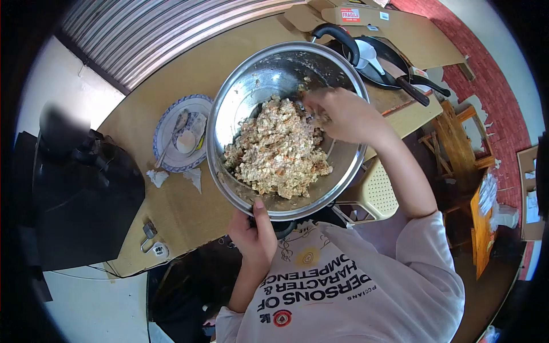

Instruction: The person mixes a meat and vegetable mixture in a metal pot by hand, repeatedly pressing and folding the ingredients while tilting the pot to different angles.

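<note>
You are in the mixing step: your right hand (343, 114) is down in the bowl (240, 97), fingers curled into the far edge of the mix (280, 151), which fills the middle. Your left hand (254, 234) pinches the near rim, thumb inside, arm bent up from below. I judge the next move needs a scoop toward you, with the bowl held steady.

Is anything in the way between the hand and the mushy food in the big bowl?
Nothing visible is. The right hand is already inside the metal bowl, fingers down in the chunky mixture. The left hand grips the bowl's near rim.
</note>
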Demonstrator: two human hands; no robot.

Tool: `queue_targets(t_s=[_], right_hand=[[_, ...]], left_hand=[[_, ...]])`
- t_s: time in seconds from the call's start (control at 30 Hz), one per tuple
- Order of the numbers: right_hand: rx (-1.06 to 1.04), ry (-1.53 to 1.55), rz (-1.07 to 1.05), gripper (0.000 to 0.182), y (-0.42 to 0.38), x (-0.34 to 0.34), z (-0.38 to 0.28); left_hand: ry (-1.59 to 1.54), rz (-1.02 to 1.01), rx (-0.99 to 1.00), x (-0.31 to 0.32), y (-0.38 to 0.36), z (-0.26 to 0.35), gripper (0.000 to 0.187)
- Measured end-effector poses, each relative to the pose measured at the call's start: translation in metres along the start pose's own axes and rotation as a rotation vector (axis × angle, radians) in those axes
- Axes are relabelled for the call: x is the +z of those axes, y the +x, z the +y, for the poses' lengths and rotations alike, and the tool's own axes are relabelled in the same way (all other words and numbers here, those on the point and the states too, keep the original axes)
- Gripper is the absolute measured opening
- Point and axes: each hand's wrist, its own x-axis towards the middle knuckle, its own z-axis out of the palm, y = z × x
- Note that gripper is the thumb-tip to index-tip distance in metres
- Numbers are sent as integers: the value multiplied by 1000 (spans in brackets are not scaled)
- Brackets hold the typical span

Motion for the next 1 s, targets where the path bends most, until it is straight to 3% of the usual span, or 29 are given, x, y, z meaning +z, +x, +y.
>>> queue_targets(t_s=[0.03, 0.1, 0.13, 0.17, 0.23, 0.3, 0.37, 0.5, 0.57, 0.63, 0.77, 0.83, 0.9, 0.93, 1.0], right_hand=[[3, -2, 1, 38, 10, 4, 5], [-191, 144, 115, 65, 30, 17, 16], [-149, 156, -52, 87, 37, 15, 16], [-148, 157, -53, 87, 44, 17, 15], [-161, 326, -373, 95, 55, 28, 11], [-117, 393, -463, 99, 59, 33, 1], [-125, 409, -541, 95, 58, 34, -11], [-230, 354, -320, 76, 58, 48, -13], [-163, 377, -320, 67, 49, 21, -31], [-11, 176, -341, 64, 47, 0, -34], [-146, -75, 58, 55, 37, -7, -23], [-59, -98, 18, 47, 32, -5, -25], [-317, -89, 155, 42, 27, 9, -24], [-319, 57, -27, 37, 21, -2, -27], [-395, 134, -69, 37, 22, -18, -29]], left_hand=[[3, -17, -25, -1, 0, -1, 18], [4, -34, -48, -2, -1, -2, 18], [12, -30, -41, -2, -1, -3, 19], [22, -26, -35, -2, -2, -4, 19], [-9, 14, -2, 5, -1, -3, 20], [-42, 57, 31, 6, -1, -2, 20], [-67, 5, -45, 4, 1, 0, 21], [-70, 2, -75, 2, 5, 7, 22], [-77, -14, -99, 0, 4, 5, 21], [-67, -13, -91, -1, 5, 2, 21], [-29, 13, 24, 1, 4, 1, 21], [-62, -5, -26, -1, 4, 0, 21], [-94, -24, -76, -1, 4, 2, 21], [-101, -3, -97, 0, 5, 5, 22], [-108, 21, -120, 0, 5, 6, 24]])
